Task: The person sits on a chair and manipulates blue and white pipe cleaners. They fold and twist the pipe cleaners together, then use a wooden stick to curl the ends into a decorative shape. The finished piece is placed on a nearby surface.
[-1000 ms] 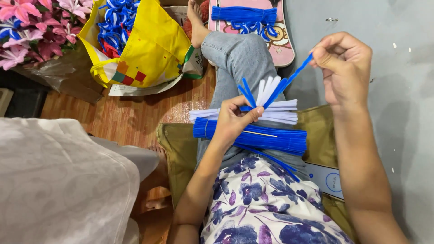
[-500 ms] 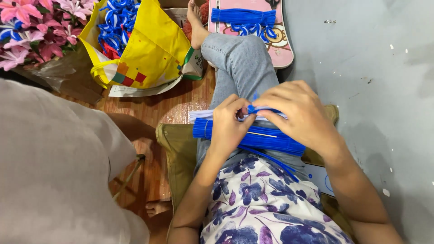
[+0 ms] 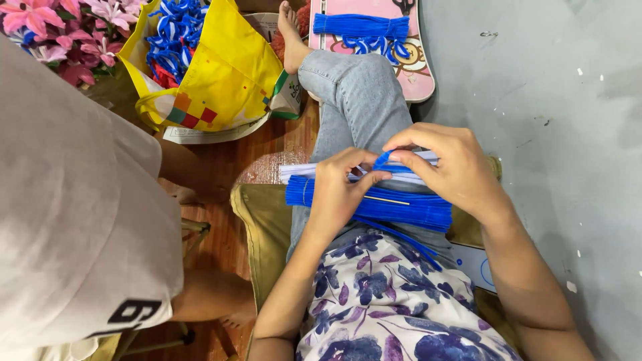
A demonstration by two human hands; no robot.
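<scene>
Moved in from the left since a second ago, a bystander in a pale shirt (image 3: pixel 73 220) now fills that side, while the right hand (image 3: pixel 445 170) has dropped from its raised pull to meet the left hand (image 3: pixel 338 190) over the lap. Beneath both hands a bundle of blue pipe cleaners (image 3: pixel 401 207) lies across the jeans, white ones (image 3: pixel 297 170) just beyond it. Both hands are curled nearly closed, fingertips pinching one looped blue pipe cleaner (image 3: pixel 382 160) between them. A yellow bag (image 3: pixel 227 67) sits well beyond the left hand.
</scene>
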